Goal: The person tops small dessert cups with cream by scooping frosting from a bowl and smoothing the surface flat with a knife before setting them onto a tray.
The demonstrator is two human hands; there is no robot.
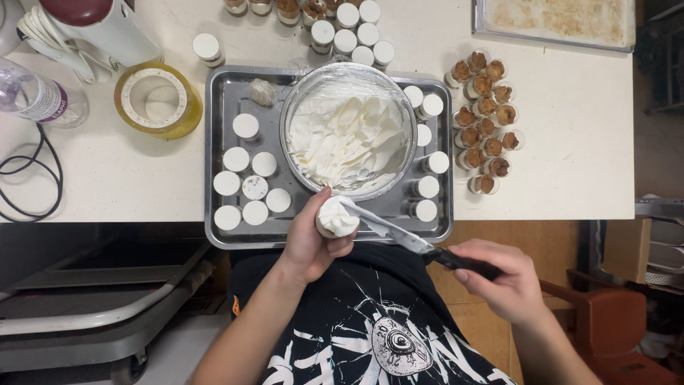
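My left hand (pixel 308 242) grips a small cup (pixel 335 218) heaped with white cream, held over the front edge of a metal tray (pixel 226 93). My right hand (pixel 506 279) holds the black handle of a palette knife (pixel 388 228); its cream-smeared blade lies against the top of the cup. Just behind stands a large steel bowl (pixel 348 130) of whipped cream, its rim wrapped in plastic film. Several cream-topped cups (pixel 246 178) stand on the tray's left part and more (pixel 427 153) along its right side.
A cluster of cups with brown crumb filling (pixel 484 121) stands right of the tray. More white cups (pixel 353 34) sit behind it. A yellow tape roll (pixel 157 100), a plastic bottle (pixel 39 96), a white appliance (pixel 92 28), a black cable (pixel 32 178) lie left; a baking tray (pixel 559 21) far right.
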